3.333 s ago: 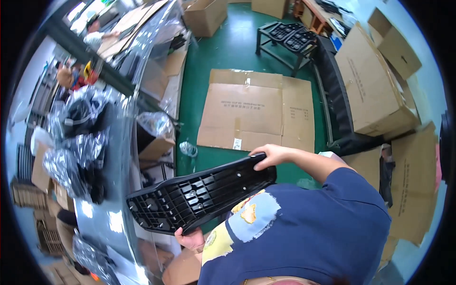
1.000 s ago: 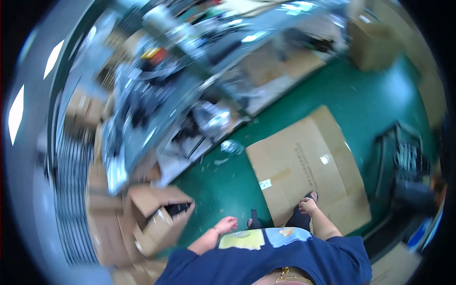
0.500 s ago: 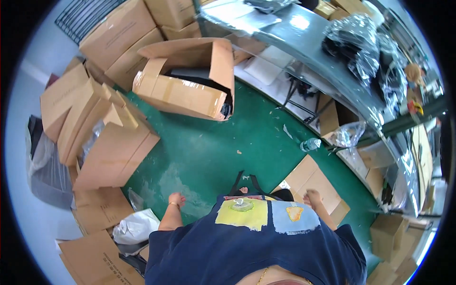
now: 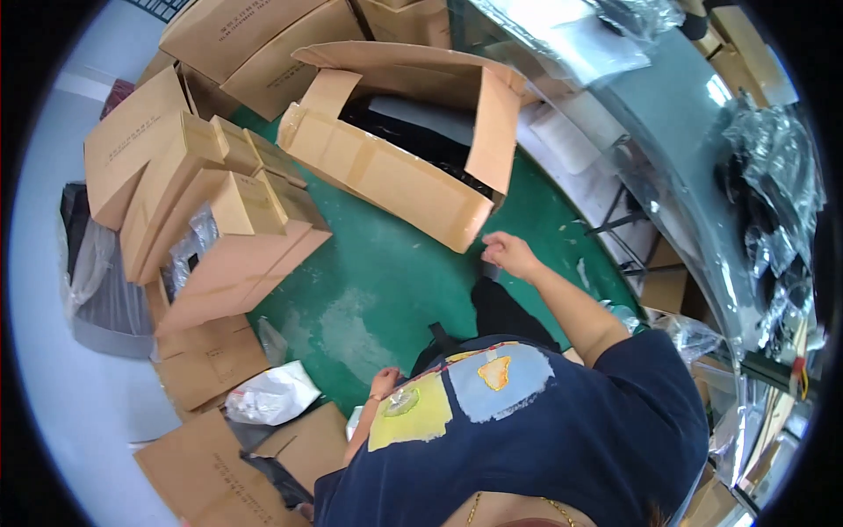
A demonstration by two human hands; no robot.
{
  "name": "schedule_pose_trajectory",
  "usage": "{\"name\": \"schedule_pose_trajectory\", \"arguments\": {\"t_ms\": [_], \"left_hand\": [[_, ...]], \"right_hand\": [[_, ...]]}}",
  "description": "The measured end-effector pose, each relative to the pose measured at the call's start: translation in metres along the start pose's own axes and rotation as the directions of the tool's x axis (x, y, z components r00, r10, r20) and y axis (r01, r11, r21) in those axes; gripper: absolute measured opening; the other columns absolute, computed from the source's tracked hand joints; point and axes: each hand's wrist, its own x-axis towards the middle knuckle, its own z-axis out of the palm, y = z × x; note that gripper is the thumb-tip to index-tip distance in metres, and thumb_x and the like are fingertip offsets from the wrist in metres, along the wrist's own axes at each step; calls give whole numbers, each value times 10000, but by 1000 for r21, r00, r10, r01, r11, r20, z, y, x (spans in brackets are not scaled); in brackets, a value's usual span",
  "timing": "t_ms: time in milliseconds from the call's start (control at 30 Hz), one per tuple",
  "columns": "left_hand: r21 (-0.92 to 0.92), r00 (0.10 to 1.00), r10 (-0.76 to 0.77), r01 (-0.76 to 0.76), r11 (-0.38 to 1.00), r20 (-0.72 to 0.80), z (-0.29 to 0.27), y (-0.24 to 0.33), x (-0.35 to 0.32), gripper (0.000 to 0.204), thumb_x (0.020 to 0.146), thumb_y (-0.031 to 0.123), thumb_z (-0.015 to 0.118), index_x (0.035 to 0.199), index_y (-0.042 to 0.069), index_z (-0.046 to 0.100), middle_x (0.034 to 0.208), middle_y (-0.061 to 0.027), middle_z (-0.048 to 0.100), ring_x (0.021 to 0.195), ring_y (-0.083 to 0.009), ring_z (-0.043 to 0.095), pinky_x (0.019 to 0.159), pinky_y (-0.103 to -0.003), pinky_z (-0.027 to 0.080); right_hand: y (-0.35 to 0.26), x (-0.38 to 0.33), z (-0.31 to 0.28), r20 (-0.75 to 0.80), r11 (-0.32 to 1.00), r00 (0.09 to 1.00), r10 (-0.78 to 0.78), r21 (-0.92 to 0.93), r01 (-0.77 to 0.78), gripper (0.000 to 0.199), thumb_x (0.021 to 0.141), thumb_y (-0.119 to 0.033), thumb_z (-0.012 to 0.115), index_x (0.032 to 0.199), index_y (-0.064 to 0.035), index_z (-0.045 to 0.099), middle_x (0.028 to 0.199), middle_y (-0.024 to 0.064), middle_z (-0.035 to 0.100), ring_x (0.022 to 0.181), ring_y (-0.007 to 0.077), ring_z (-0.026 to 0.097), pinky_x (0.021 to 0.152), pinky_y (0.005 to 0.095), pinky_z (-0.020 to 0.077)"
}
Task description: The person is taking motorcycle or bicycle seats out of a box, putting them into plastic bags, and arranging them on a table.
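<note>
Cardboard box (image 4: pixel 386 180) with raised flaps rests on the green floor (image 4: pixel 378 281) ahead of the person, black contents (image 4: pixel 395 133) showing through its open top. Beside its near right corner hangs the right hand (image 4: pixel 512 255), its grip narrow, fingers loosely bent around nothing visible. Lower, the left hand (image 4: pixel 384 384) lies by the shirt (image 4: pixel 606 413), its grip too hidden to tell. Opened cartons (image 4: pixel 250 272) crowd the left, with a white bag (image 4: pixel 272 393) below them; rightward, a counter (image 4: pixel 672 119) bears plastic-wrapped bundles (image 4: pixel 777 198).

short-sleeved navy shirt (image 4: pixel 597 422), yellow and blue patches (image 4: pixel 518 400), gold necklace (image 4: pixel 475 507)
</note>
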Motion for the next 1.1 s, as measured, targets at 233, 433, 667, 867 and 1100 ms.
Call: {"name": "schedule_pose_trajectory", "arguments": {"t_ms": [233, 433, 667, 867, 1100], "left_hand": [[-238, 962, -261, 236, 942, -81, -12, 197, -17, 268, 916, 257, 514, 1132, 102, 546, 1027, -77, 638, 934, -199, 613, 771, -321, 490], [180, 962, 211, -241, 954, 173, 13, 277, 53, 213, 884, 162, 576, 1053, 36, 605, 914, -60, 654, 819, -137, 615, 746, -262, 487], [-138, 919, -74, 137, 981, 387, -24, 353, 135, 224, 914, 156, 546, 1103, 40, 577, 966, -60, 649, 876, -136, 606, 783, -261, 474], [-146, 860, -486, 506, 850, 154, -124, 337, 167, 256, 932, 197, 500, 1132, 46, 548, 974, -86, 636, 880, -159, 604, 765, -284, 482], [-105, 763, -644, 645, 757, 54, -158, 336, 195, 268, 931, 253, 467, 1092, 56, 554, 956, -87, 639, 861, -182, 615, 747, -317, 490]], "right_hand": [[-73, 150, 21, -38, 972, 984, -172, -169, 163, 385, 766, -120, 582, 1143, -49, 568, 1001, 117, 632, 894, 196, 627, 810, 287, 493], [-105, 241, 45, -194, 962, 958, 214, 209, -173, 567, 782, -101, 601, 1313, -78, 402, 1069, 120, 583, 884, 212, 598, 769, 314, 519], [-3, 361, 21, -209, 234, 545, 812, 972, 24, 634, 773, -261, 673, 1296, -55, 379, 1222, 202, 386, 1139, 325, 430, 931, 485, 441], [109, 411, -22, -252, 195, 588, 769, 968, 160, 763, 718, -422, 706, 1359, -170, 379, 1351, 146, 422, 1282, 326, 333, 1026, 502, 293], [109, 425, -68, -333, 216, 530, 780, 938, 271, 772, 695, -289, 765, 1326, -49, 390, 1337, 130, 431, 1222, 325, 414, 1060, 480, 281]]}}
